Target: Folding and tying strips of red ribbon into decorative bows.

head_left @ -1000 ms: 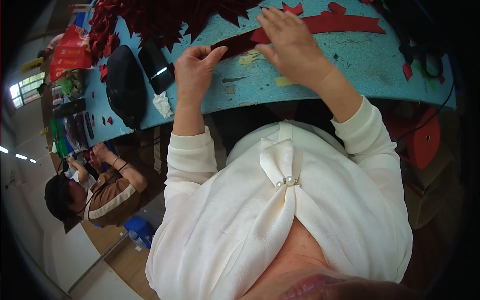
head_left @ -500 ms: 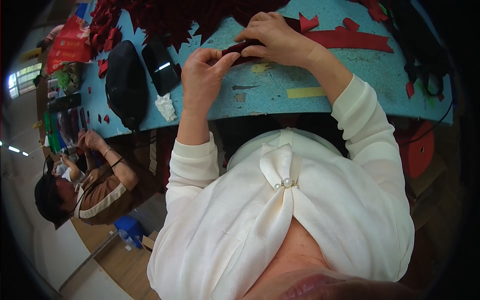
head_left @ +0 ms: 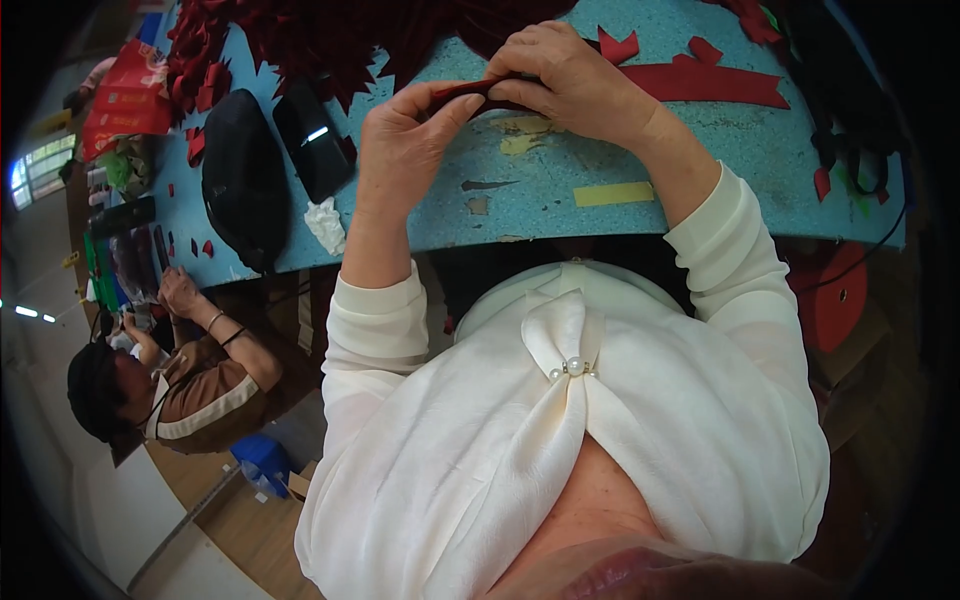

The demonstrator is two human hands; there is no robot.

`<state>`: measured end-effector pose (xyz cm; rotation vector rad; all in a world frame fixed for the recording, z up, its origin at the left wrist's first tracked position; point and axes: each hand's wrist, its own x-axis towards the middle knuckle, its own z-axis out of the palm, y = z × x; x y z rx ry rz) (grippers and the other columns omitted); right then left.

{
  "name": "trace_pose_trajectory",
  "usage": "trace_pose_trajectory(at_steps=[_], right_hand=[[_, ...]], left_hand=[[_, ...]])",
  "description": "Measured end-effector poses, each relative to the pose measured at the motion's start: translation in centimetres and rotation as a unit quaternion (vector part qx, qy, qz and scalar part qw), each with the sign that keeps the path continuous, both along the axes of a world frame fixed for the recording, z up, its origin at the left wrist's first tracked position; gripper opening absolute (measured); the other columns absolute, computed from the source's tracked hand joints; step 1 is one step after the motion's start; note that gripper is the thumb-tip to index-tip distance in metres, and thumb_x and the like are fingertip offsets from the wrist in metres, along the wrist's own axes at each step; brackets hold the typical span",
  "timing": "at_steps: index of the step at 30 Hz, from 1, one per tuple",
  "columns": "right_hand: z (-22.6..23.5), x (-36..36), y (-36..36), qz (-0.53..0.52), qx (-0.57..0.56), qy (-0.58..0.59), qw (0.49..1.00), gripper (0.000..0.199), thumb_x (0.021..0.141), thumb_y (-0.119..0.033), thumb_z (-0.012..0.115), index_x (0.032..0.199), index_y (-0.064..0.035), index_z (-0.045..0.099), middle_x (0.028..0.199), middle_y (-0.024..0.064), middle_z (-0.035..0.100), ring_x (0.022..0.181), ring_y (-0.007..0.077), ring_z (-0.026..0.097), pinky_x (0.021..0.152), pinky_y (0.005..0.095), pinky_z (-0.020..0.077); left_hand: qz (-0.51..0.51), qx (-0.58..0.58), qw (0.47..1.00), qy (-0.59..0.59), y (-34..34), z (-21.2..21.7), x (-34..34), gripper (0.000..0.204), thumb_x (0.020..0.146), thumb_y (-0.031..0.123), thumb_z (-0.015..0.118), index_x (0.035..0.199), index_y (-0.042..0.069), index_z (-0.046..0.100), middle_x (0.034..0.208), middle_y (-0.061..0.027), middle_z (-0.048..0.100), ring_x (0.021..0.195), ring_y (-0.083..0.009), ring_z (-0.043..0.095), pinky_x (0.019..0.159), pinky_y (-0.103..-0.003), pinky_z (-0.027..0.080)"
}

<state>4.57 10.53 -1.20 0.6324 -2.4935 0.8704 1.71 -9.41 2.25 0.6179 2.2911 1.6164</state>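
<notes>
A folded strip of dark red ribbon (head_left: pixel 466 90) is pinched between my two hands, above the blue table. My left hand (head_left: pixel 398 140) grips its left end between thumb and fingers. Close beside it, my right hand (head_left: pixel 572 82) holds the strip with thumb and fingertips pressed together; its curled fingers hide part of the ribbon. Behind my right wrist lies a longer red ribbon (head_left: pixel 712 86) with a notched end. A heap of dark red ribbon pieces (head_left: pixel 330 35) with pointed ends spreads along the far side.
Left of my hands lie a black phone (head_left: pixel 308 150), a black pouch (head_left: pixel 245 185) and a crumpled white tissue (head_left: pixel 325 226). Yellow tape (head_left: pixel 613 193) sticks to the blue table (head_left: pixel 540 205). A co-worker (head_left: pixel 205 385) sits at the left. A red spool (head_left: pixel 835 298) stands below the right edge.
My left hand has shifted slightly up, and my hands are closer together on the ribbon. The strip is turned a little between my fingers. The co-worker's hands have moved slightly.
</notes>
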Motion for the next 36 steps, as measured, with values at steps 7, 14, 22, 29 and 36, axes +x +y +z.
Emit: trace_pose_trajectory(at_steps=[7,14,22,29,36], right_hand=[[0.7,0.3,1.3,-0.004,-0.156,-0.104,0.982,0.015,0.086,-0.016,0.062,0.096,-0.0041,0.062,0.084,0.0055,0.059,0.075,0.0164,0.056,0.066,0.0260,0.0469],[3.8,0.9,4.3,-0.026,-0.229,-0.263,0.937,0.030,0.083,-0.018,0.067,0.109,-0.0063,0.060,0.096,0.0020,0.062,0.084,0.0101,0.057,0.074,0.0232,0.0481],[3.7,0.5,6.0,0.023,-0.342,-0.329,0.880,0.031,0.086,-0.012,0.062,0.115,-0.0043,0.058,0.099,0.0032,0.061,0.089,0.0096,0.058,0.080,0.0213,0.0486],[3.0,0.1,6.0,0.011,-0.335,-0.336,0.880,0.021,0.088,-0.001,0.056,0.106,-0.0048,0.065,0.099,0.0023,0.062,0.089,0.0089,0.058,0.080,0.0214,0.0493],[2.9,0.1,5.5,0.051,-0.360,-0.303,0.881,0.017,0.085,-0.007,0.061,0.101,-0.0036,0.067,0.088,0.0040,0.066,0.081,0.0086,0.062,0.075,0.0202,0.0521]], left_hand=[[-0.077,0.021,0.996,0.032,1.3,1.1,-2.4,0.018,0.081,0.014,0.071,0.096,0.004,0.070,0.081,-0.0039,0.067,0.070,-0.0087,0.060,0.062,-0.018,0.048],[-0.057,0.090,0.994,-0.009,3.7,2.6,-4.4,0.017,0.083,0.013,0.069,0.098,0.004,0.069,0.081,-0.0039,0.067,0.071,-0.0092,0.060,0.063,-0.020,0.047],[-0.056,0.209,0.970,-0.110,3.3,0.7,-5.4,0.018,0.082,0.010,0.069,0.098,0.004,0.069,0.083,-0.0034,0.067,0.075,-0.0095,0.060,0.070,-0.020,0.047],[-0.162,0.203,0.962,-0.080,2.8,0.5,-5.7,0.017,0.080,0.004,0.069,0.096,0.003,0.069,0.086,-0.0042,0.064,0.078,-0.0103,0.058,0.070,-0.020,0.046],[-0.293,0.188,0.936,-0.045,2.4,0.4,-5.9,0.020,0.073,0.000,0.072,0.093,0.004,0.071,0.086,-0.0030,0.061,0.077,-0.0100,0.055,0.066,-0.020,0.044]])
